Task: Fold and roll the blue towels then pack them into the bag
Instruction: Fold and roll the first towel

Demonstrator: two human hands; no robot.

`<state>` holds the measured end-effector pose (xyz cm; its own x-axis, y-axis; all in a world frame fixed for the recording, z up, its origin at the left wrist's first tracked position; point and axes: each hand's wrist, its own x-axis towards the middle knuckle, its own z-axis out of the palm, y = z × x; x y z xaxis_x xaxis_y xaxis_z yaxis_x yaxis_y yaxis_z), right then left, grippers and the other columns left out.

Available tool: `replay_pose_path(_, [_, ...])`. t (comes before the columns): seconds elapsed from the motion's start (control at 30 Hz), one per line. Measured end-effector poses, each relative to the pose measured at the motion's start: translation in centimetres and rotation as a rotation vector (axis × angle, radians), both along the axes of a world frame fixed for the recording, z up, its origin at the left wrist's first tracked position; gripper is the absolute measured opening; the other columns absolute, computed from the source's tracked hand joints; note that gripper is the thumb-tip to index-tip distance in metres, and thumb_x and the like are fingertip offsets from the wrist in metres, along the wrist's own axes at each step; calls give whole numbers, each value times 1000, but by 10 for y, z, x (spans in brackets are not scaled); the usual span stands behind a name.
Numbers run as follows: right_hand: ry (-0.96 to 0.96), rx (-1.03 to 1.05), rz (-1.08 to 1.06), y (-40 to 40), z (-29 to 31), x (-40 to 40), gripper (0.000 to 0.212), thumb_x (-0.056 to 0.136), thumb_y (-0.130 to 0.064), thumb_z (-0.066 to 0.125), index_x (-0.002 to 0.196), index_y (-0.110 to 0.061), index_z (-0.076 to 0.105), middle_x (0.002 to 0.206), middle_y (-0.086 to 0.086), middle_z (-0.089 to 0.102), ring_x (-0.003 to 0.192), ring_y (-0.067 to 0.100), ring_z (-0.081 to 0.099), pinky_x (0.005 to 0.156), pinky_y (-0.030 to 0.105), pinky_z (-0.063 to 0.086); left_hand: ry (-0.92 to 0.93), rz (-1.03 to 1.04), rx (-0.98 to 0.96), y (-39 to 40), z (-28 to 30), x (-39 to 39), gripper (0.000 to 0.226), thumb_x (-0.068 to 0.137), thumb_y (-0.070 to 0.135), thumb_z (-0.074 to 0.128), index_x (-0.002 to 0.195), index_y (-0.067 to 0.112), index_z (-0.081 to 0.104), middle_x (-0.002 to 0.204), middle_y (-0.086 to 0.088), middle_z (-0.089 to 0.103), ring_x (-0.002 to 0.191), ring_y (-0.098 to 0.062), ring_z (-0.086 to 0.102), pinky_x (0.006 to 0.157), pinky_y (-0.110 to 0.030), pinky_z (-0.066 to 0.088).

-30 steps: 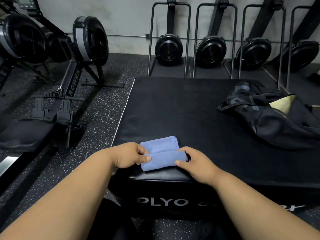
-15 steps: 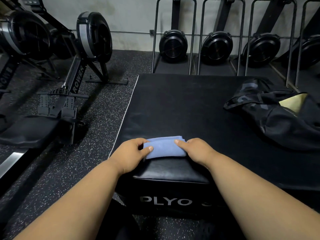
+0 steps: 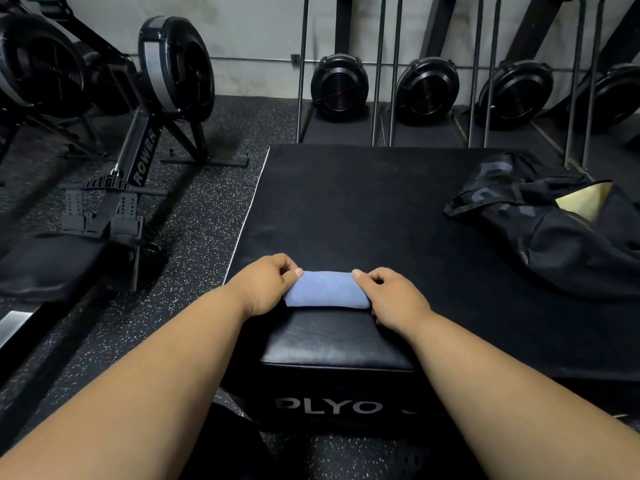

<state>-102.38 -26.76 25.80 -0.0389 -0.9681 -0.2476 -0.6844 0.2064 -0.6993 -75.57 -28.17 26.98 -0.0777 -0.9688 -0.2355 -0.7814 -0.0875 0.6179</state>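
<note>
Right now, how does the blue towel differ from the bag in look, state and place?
The blue towel is pale blue and compact, rolled tight; the bag is black, far bigger, and lies slumped and open, showing a yellowish lining. The towel is gripped at its ends by the left hand and right hand; the bag is untouched. The towel sits near the front edge, the bag far right. Both rest on the black plyo box.

2 hands (image 3: pixel 266 285) (image 3: pixel 394 299) — fingers curled

The towel (image 3: pixel 327 290) is plain light blue; the box (image 3: pixel 346 209) and bag (image 3: pixel 554 230) are black; the floor (image 3: pixel 194 216) is black with white speckles.
</note>
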Motion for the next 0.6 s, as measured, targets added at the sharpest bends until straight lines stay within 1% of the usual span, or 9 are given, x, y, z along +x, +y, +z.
replay_pose_path(0.13, [56,-10,-23,-10,1,6,57,90,-78,46,89,-22,62,74,-7,67,67,18,63,68,33,48,45,52,-36,0,-1,-5,18,102,43,58,94,32,70,92,15,73,90,-7,67,84,-27,50])
replay_pose_path(0.23, [73,13,-35,-17,1,8,56,92,-75,47,85,-21,58,74,-7,65,69,20,63,66,34,46,37,92,-44,-1,3,-6,21,101,45,59,90,30,70,87,12,72,87,-11,67,76,-26,48])
replay_pose_path(0.3, [77,30,-36,-19,1,8,56,92,-75,46,84,-21,57,72,-5,64,68,21,62,68,35,47,17,83,-70,2,8,-8,28,100,52,57,91,29,70,86,11,72,87,-13,67,80,-28,50])
replay_pose_path(0.33, [78,36,-35,-19,1,8,57,92,-75,46,84,-20,56,71,-3,63,68,21,62,68,35,48,29,74,-97,5,9,-8,30,98,58,57,96,30,70,90,13,71,89,-11,66,85,-29,51])
replay_pose_path(0.37, [78,40,-37,-19,0,7,57,92,-75,45,84,-20,56,70,-3,63,68,21,62,69,35,48,46,59,-135,10,10,-9,35,94,64,59,107,34,71,100,16,69,95,-8,65,92,-28,50])
replay_pose_path(0.43, [77,40,-45,-19,1,8,56,92,-76,45,83,-21,55,70,-3,63,67,21,61,69,35,48,35,-12,-195,20,9,-11,65,81,76,62,135,40,61,122,17,60,110,-3,59,103,-25,44])
replay_pose_path(0.47, [79,38,-47,-18,2,8,57,92,-77,44,82,-22,54,70,-3,62,67,21,61,68,35,47,4,-56,-193,24,6,-12,77,76,79,64,142,40,55,128,17,56,115,-3,56,107,-25,41])
replay_pose_path(0.53, [81,35,-51,-16,5,10,58,92,-79,40,79,-23,50,69,-4,59,66,21,59,66,36,45,-75,-104,-174,28,-3,-12,82,77,75,68,149,42,47,134,15,52,123,-6,54,112,-29,40])
replay_pose_path(0.6, [58,18,-60,-11,6,11,61,90,-83,36,79,-25,49,69,-6,60,66,20,59,66,36,44,-118,-99,-164,27,-9,-11,78,82,68,69,151,43,44,135,13,52,125,-10,55,112,-32,42])
